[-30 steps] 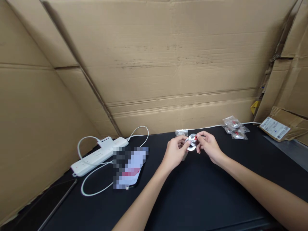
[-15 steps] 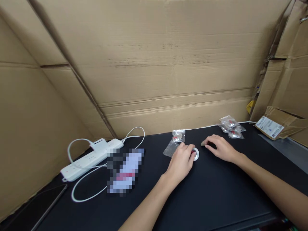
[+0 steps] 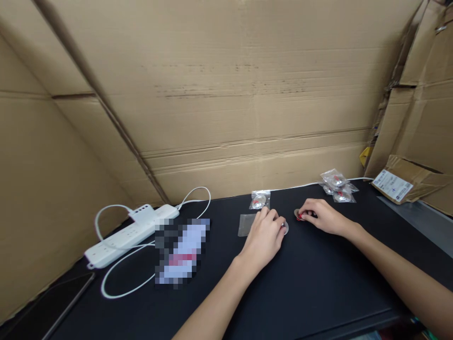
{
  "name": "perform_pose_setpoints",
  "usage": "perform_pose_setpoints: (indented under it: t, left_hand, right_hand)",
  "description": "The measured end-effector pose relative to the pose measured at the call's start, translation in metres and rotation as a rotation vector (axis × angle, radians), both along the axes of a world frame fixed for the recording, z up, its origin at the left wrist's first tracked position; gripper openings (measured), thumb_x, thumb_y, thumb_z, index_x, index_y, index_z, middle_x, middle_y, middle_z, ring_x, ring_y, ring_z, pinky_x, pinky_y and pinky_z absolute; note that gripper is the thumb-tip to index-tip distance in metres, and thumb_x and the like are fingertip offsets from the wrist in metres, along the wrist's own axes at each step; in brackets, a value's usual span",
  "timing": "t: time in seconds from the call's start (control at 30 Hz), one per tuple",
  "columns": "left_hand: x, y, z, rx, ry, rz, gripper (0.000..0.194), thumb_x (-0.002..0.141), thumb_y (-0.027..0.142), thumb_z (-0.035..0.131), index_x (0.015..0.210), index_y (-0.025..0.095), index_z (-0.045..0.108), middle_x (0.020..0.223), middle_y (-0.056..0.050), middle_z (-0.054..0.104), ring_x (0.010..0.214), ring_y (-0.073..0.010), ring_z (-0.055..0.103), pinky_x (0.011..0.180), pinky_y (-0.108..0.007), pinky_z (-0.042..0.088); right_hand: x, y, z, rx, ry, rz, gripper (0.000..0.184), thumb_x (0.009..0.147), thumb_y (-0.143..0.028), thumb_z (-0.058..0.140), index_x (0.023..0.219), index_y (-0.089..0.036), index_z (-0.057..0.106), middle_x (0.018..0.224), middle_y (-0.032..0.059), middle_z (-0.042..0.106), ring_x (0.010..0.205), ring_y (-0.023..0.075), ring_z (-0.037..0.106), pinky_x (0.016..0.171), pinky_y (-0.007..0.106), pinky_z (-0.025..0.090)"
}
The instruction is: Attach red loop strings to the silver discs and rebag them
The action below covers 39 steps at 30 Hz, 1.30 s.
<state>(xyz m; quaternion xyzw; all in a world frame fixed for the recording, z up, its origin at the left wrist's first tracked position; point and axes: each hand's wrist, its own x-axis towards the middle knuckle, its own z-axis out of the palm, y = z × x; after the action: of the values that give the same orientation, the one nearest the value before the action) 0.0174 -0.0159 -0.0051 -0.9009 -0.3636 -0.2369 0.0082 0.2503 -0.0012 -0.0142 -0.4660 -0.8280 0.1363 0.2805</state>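
Note:
My left hand rests low over the black table, its fingers curled down on a pale, silvery round disc. Much of that disc lies hidden under the fingers. To the right, my right hand pinches a small round disc with a red part, close above or on the tabletop. A flat clear plastic bag lies just left of my left hand. Behind it is another clear bag holding a round silvery piece with red on it.
Several bagged round pieces are piled at the back right, beside an opened cardboard box. On the left lie a white power strip with a looping cable, a blurred-out item and a dark flat device. Cardboard walls enclose the table.
The disc at my right hand has turned, and its red part now shows. The left disc has shifted under my fingers. The flat bag lies flatter. The view has moved slightly.

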Motion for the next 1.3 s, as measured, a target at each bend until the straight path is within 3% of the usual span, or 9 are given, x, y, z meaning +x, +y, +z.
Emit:
perform_pose_setpoints:
  t: [0.17,0.4,0.67,0.93,1.13,1.3]
  left_hand:
    - [0.0,0.001,0.001,-0.029,0.056,0.022,0.02,0.093,0.017,0.046,0.087,0.018,0.065,0.083,-0.006,0.058,0.087,-0.0233,0.049,0.08,-0.037,0.043]
    - [0.0,0.005,-0.002,-0.036,0.101,0.069,0.023,0.092,0.01,0.042,0.08,0.017,0.06,0.082,-0.007,0.058,0.085,-0.0232,0.051,0.077,-0.036,0.043]
    - [-0.005,0.003,0.003,0.037,0.152,0.082,0.014,0.091,0.02,0.049,0.087,0.018,0.062,0.086,-0.008,0.058,0.089,-0.0259,0.052,0.079,-0.039,0.043]
    - [-0.007,0.007,0.002,-0.014,0.189,0.13,0.02,0.087,0.007,0.043,0.083,0.017,0.06,0.084,-0.01,0.06,0.084,-0.0267,0.054,0.074,-0.039,0.042]
    - [-0.006,0.005,0.001,-0.003,0.214,0.152,0.027,0.078,-0.003,0.038,0.083,0.016,0.056,0.085,-0.011,0.059,0.081,-0.0258,0.054,0.071,-0.038,0.041]
    - [-0.006,0.003,0.004,-0.006,0.181,0.19,0.024,0.079,0.0,0.037,0.085,0.016,0.054,0.085,-0.012,0.058,0.081,-0.0266,0.055,0.071,-0.039,0.042]
  right_hand:
    - [-0.004,0.0,-0.005,-0.007,-0.004,-0.017,0.012,0.085,-0.014,0.056,0.079,-0.019,0.066,0.077,0.0031,0.061,0.066,0.0142,0.055,0.063,0.026,0.043]
    - [-0.01,-0.003,-0.01,0.02,0.002,-0.003,0.015,0.092,-0.013,0.043,0.08,-0.019,0.051,0.08,0.0045,0.063,0.071,0.0161,0.058,0.067,0.027,0.043]
    - [-0.014,-0.008,-0.006,-0.019,0.047,-0.025,0.013,0.088,-0.011,0.046,0.079,-0.02,0.051,0.078,0.0034,0.066,0.067,0.0151,0.059,0.062,0.025,0.042]
    - [-0.014,-0.007,-0.003,-0.076,0.073,0.018,0.016,0.083,-0.007,0.049,0.072,-0.019,0.054,0.074,0.0024,0.065,0.061,0.0129,0.055,0.059,0.024,0.041]
    - [-0.015,-0.009,-0.006,-0.042,0.048,-0.025,0.012,0.087,-0.011,0.046,0.081,-0.021,0.047,0.077,0.0038,0.063,0.067,0.0158,0.058,0.063,0.027,0.042]
    - [-0.013,-0.01,-0.006,-0.063,0.053,-0.055,0.011,0.088,-0.012,0.045,0.083,-0.021,0.045,0.072,0.0021,0.062,0.061,0.0148,0.056,0.059,0.025,0.041]
